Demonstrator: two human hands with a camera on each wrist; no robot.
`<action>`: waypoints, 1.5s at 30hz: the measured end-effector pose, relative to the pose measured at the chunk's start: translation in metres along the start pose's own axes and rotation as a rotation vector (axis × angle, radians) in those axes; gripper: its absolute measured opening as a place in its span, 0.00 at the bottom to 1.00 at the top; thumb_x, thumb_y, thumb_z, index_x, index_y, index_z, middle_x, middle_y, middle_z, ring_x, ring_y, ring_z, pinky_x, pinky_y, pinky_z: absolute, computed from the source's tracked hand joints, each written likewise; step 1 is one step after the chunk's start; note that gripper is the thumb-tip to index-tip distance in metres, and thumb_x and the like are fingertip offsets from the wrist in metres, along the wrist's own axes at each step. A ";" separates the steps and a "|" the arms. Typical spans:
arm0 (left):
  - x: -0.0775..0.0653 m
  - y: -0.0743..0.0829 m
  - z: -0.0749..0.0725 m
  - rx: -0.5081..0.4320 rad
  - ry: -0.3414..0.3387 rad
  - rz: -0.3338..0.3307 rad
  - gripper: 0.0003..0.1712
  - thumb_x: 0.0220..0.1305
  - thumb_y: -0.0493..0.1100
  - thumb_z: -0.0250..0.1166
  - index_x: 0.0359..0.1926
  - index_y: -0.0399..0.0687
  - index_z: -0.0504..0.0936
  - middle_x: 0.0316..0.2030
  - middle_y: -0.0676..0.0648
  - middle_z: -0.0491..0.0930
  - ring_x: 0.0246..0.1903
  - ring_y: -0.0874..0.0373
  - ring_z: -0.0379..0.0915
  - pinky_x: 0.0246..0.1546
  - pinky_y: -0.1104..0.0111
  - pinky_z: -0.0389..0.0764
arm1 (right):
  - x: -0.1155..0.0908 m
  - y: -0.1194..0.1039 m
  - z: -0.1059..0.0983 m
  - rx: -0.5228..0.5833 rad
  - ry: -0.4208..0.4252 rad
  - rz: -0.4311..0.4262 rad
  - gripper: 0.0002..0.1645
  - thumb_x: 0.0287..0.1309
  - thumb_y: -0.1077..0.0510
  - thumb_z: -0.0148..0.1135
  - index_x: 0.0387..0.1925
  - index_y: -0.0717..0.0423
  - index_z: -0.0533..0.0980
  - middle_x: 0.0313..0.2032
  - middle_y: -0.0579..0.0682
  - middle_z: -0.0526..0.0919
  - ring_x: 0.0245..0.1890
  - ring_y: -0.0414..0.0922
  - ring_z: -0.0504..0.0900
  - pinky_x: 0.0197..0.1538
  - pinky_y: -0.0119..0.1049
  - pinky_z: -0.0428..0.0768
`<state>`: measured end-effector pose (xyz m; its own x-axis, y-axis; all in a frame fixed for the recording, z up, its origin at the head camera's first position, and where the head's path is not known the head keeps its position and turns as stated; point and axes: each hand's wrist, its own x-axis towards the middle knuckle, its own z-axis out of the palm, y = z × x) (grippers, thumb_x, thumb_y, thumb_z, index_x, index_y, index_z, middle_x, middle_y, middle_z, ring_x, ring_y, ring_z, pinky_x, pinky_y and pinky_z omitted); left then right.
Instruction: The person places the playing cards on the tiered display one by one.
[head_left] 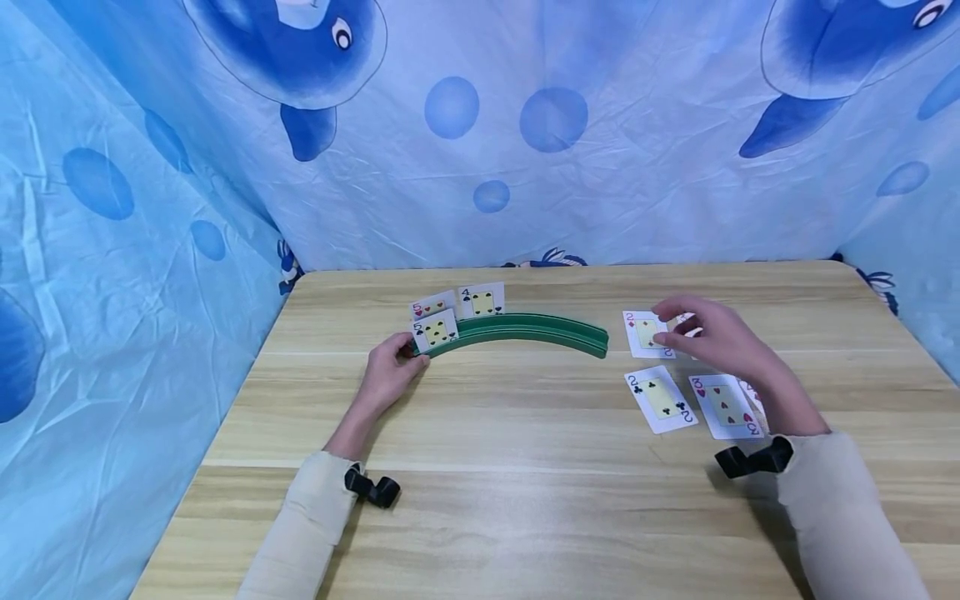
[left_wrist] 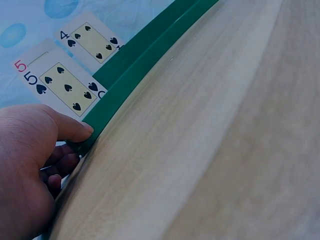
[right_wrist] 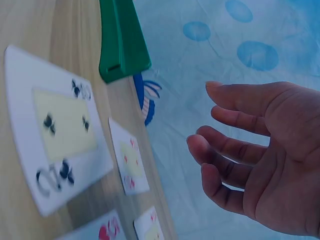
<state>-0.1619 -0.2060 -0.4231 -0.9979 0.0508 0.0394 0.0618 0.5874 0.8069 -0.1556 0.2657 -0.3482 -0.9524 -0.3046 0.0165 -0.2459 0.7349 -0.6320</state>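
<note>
My left hand (head_left: 392,367) grips the left end of a curved green card holder (head_left: 540,327), thumb on its front face in the left wrist view. In the holder's left part stand a five of spades (left_wrist: 65,87), a red five (head_left: 432,306) partly behind it, and a four of spades (left_wrist: 92,42). My right hand (head_left: 708,333) hovers over the cards at the right, fingers loosely bent. Nothing shows between its fingers in the right wrist view (right_wrist: 270,150). The two of diamonds (head_left: 643,333) lies nearest its fingertips.
A clubs card (head_left: 662,400) and a hearts card (head_left: 725,407) lie face up nearer me. Other cards are partly hidden under the right hand and forearm. A blue patterned curtain (head_left: 487,233) hangs behind the wooden table (head_left: 517,500).
</note>
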 end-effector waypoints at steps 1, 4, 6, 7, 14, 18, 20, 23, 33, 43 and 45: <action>0.000 0.000 0.000 0.003 0.000 0.003 0.27 0.65 0.34 0.64 0.65 0.33 0.73 0.59 0.32 0.77 0.57 0.42 0.75 0.60 0.51 0.76 | -0.002 0.003 -0.001 -0.005 0.002 0.007 0.28 0.65 0.53 0.65 0.63 0.60 0.73 0.58 0.65 0.79 0.51 0.59 0.82 0.46 0.33 0.78; 0.000 0.000 0.000 0.014 0.006 0.014 0.27 0.65 0.35 0.64 0.64 0.32 0.73 0.59 0.32 0.78 0.56 0.42 0.75 0.58 0.52 0.77 | -0.007 0.010 -0.002 -0.014 0.010 0.032 0.29 0.65 0.51 0.66 0.62 0.60 0.74 0.58 0.64 0.79 0.51 0.59 0.81 0.46 0.34 0.78; 0.000 0.000 -0.001 0.018 0.012 0.023 0.26 0.65 0.35 0.64 0.63 0.32 0.74 0.58 0.32 0.78 0.54 0.42 0.76 0.56 0.53 0.77 | -0.010 0.014 -0.003 -0.016 0.016 0.036 0.28 0.64 0.52 0.66 0.62 0.61 0.74 0.58 0.65 0.79 0.51 0.59 0.81 0.45 0.34 0.78; 0.000 0.000 -0.001 0.019 0.016 0.027 0.26 0.65 0.35 0.64 0.63 0.31 0.75 0.57 0.32 0.79 0.54 0.42 0.76 0.56 0.54 0.77 | -0.012 0.016 -0.003 -0.021 0.019 0.038 0.28 0.65 0.52 0.65 0.61 0.61 0.74 0.58 0.65 0.79 0.50 0.60 0.81 0.45 0.34 0.78; 0.000 0.000 0.000 0.019 0.015 0.032 0.25 0.65 0.34 0.64 0.62 0.31 0.75 0.56 0.32 0.79 0.52 0.43 0.76 0.53 0.55 0.77 | -0.023 0.027 -0.010 -0.048 0.017 0.100 0.27 0.66 0.51 0.64 0.62 0.60 0.73 0.59 0.65 0.78 0.51 0.61 0.80 0.44 0.38 0.77; 0.000 0.000 0.001 0.007 0.005 0.024 0.26 0.65 0.34 0.64 0.63 0.32 0.74 0.57 0.32 0.78 0.54 0.42 0.75 0.56 0.53 0.77 | -0.030 0.036 -0.016 -0.048 0.003 0.136 0.29 0.67 0.49 0.62 0.63 0.61 0.72 0.60 0.66 0.76 0.53 0.63 0.78 0.42 0.38 0.77; 0.000 0.000 0.002 0.000 -0.001 0.018 0.27 0.65 0.34 0.64 0.64 0.32 0.73 0.58 0.32 0.78 0.54 0.42 0.75 0.57 0.53 0.77 | -0.034 0.042 -0.019 -0.047 0.001 0.148 0.29 0.68 0.49 0.62 0.63 0.61 0.71 0.60 0.67 0.75 0.54 0.64 0.78 0.42 0.37 0.76; 0.000 0.000 0.003 0.000 -0.005 0.015 0.28 0.65 0.34 0.64 0.65 0.33 0.73 0.58 0.32 0.78 0.54 0.42 0.75 0.56 0.54 0.77 | -0.041 0.052 -0.022 -0.050 0.001 0.160 0.29 0.68 0.49 0.61 0.63 0.62 0.71 0.59 0.68 0.76 0.54 0.64 0.77 0.41 0.35 0.75; 0.001 -0.001 0.002 0.000 0.009 0.023 0.27 0.65 0.34 0.64 0.64 0.33 0.73 0.58 0.32 0.78 0.55 0.42 0.76 0.56 0.53 0.78 | -0.060 0.077 -0.032 -0.099 0.003 0.178 0.32 0.68 0.48 0.61 0.64 0.66 0.69 0.59 0.70 0.75 0.53 0.65 0.77 0.40 0.30 0.73; 0.000 -0.001 0.002 -0.004 0.007 0.015 0.27 0.64 0.34 0.65 0.64 0.32 0.74 0.58 0.32 0.78 0.55 0.41 0.76 0.58 0.52 0.78 | -0.078 0.100 -0.035 -0.142 -0.001 0.199 0.30 0.65 0.51 0.65 0.60 0.68 0.73 0.57 0.71 0.77 0.51 0.64 0.75 0.35 0.25 0.71; 0.000 -0.001 0.002 -0.001 0.011 0.022 0.27 0.64 0.34 0.65 0.64 0.32 0.74 0.57 0.32 0.78 0.54 0.41 0.76 0.57 0.52 0.78 | -0.081 0.103 -0.036 -0.153 -0.006 0.204 0.30 0.65 0.50 0.65 0.59 0.67 0.73 0.57 0.72 0.76 0.51 0.65 0.75 0.35 0.25 0.71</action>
<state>-0.1622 -0.2053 -0.4248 -0.9964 0.0554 0.0636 0.0840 0.5851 0.8066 -0.1098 0.3879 -0.3866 -0.9841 -0.1438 -0.1038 -0.0739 0.8645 -0.4972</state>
